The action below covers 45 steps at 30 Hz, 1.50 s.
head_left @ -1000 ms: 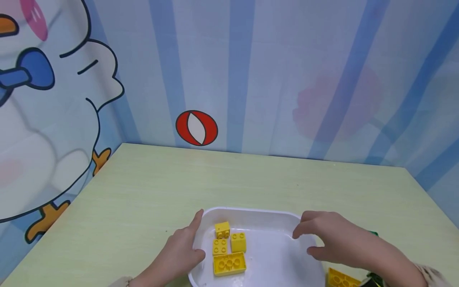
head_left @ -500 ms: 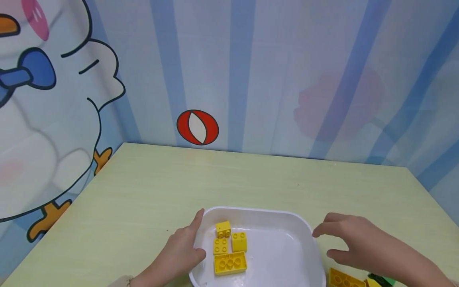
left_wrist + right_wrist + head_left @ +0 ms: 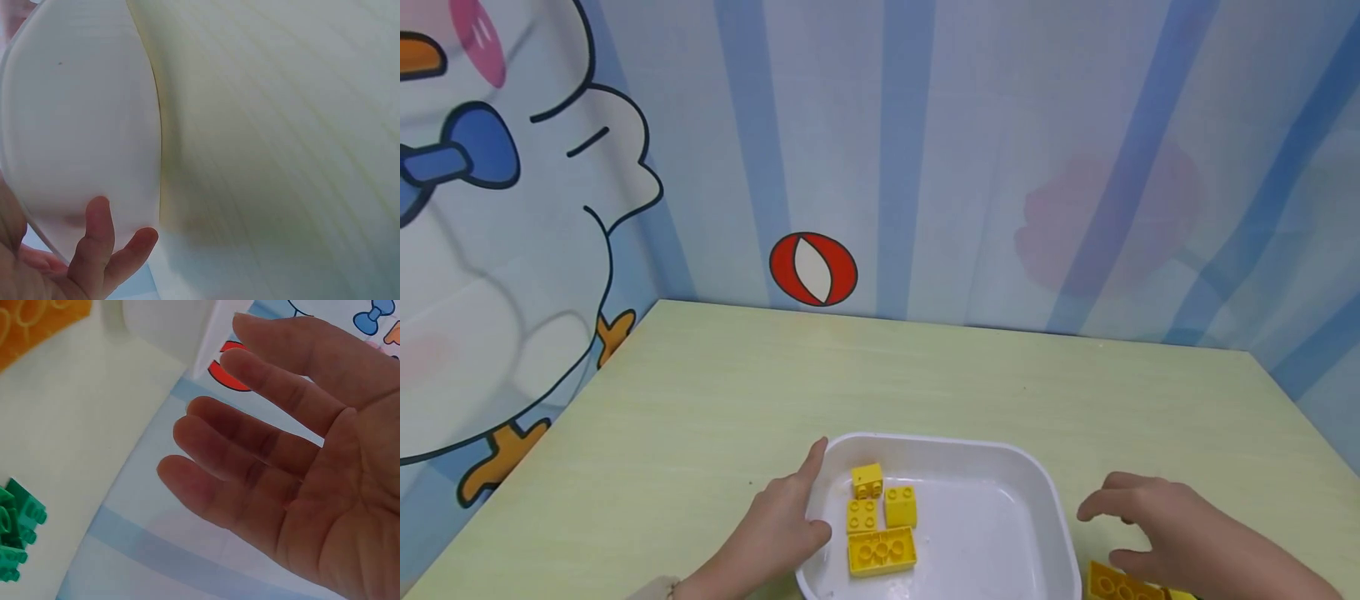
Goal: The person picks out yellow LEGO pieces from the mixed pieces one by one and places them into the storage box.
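Note:
My left hand [image 3: 775,517] grips the left side of a white tray [image 3: 1052,492]. Its thumb lies over the rim and the index finger points along the edge. In the left wrist view, two fingertips [image 3: 98,215] press the tray's outer wall. Several yellow toy bricks lie together in the tray's left half, among them a long brick [image 3: 882,550] with its hollow underside showing. My right hand [image 3: 1187,529] hovers to the right of the tray, fingers loosely bent, with nothing in it. Beneath it lies another yellow brick [image 3: 1120,581], partly hidden at the frame's bottom.
Green bricks [image 3: 19,528] sit on the table in the right wrist view, off to the side of the right hand. Behind the pale table [image 3: 925,367] rises a blue striped backdrop [image 3: 970,167] with cartoon prints.
My right hand has moved from over the tray's right rim out to the right and lower, above the yellow brick outside. The left hand and the bricks inside have stayed put.

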### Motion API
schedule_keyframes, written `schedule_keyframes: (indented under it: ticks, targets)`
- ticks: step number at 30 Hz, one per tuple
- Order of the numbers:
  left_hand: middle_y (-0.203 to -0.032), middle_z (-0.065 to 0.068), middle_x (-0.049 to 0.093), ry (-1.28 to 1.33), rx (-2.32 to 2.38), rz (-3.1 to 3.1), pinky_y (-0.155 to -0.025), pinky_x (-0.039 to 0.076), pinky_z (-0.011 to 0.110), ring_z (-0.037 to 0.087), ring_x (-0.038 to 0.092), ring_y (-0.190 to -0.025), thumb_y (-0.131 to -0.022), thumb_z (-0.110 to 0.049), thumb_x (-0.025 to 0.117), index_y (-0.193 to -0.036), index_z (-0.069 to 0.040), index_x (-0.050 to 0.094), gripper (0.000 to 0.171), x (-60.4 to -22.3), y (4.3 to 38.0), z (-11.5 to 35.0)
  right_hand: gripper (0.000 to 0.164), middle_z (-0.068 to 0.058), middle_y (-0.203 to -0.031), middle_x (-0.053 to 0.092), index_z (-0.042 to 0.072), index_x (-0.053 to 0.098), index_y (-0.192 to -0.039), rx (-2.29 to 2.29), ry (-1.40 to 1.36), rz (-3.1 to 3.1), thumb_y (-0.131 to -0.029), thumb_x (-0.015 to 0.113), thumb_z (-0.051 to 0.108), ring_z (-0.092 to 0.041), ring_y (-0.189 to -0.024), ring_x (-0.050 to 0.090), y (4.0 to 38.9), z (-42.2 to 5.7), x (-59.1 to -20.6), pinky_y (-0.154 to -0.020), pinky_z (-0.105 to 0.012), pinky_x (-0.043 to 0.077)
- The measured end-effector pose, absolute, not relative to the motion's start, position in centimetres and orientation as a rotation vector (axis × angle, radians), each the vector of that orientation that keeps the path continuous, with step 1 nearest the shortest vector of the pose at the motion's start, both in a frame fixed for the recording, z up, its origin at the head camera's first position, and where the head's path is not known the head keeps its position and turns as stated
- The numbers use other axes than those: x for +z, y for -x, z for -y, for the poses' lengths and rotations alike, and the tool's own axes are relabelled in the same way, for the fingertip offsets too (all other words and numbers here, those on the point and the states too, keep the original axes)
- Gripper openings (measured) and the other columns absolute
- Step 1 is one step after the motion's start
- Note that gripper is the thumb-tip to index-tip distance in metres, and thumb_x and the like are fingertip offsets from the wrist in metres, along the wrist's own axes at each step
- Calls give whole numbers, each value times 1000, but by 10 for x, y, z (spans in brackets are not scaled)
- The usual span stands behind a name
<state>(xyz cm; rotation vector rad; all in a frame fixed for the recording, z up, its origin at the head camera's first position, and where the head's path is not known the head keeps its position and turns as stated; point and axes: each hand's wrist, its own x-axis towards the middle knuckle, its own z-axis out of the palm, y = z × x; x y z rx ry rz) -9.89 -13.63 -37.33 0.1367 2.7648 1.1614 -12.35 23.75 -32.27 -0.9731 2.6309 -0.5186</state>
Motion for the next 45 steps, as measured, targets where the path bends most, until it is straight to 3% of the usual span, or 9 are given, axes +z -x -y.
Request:
schedule_keyframes:
  ticks: [6,11,20,45]
  targets:
    - [-124,29,48,-124,1158,-2757,-43,49,24,17,51,-58,-63,0,62,-140,-5,15,90,-374,99,136,29,2,-93,54,23,63,-96,-599,712,-2513,-70,67,34,-17,-77,49,119,-235,-334,-61,-42,50]
    - [-124,29,48,-115,1156,-2753,-42,49,24,17,51,-58,-63,0,62,-140,-5,14,91,-373,100,135,34,-1,-93,55,23,64,-93,-692,584,-2456,-65,70,40,-24,-80,50,116,-230,-342,-63,-49,51]
    - [-122,28,50,-121,1156,-2752,-43,49,24,17,51,-58,-64,0,61,-140,-5,14,90,-373,98,136,33,3,-81,52,23,64,-94,-640,697,-2408,-68,67,44,-9,-65,46,115,-229,-363,-56,-36,49]
    - [-123,29,49,-118,1163,-2751,-43,49,24,18,52,-59,-64,0,60,-140,-4,16,88,-371,98,135,30,6,-72,51,26,64,-85,-582,623,-2446,-65,67,49,-13,-61,46,114,-225,-375,-55,-34,46]
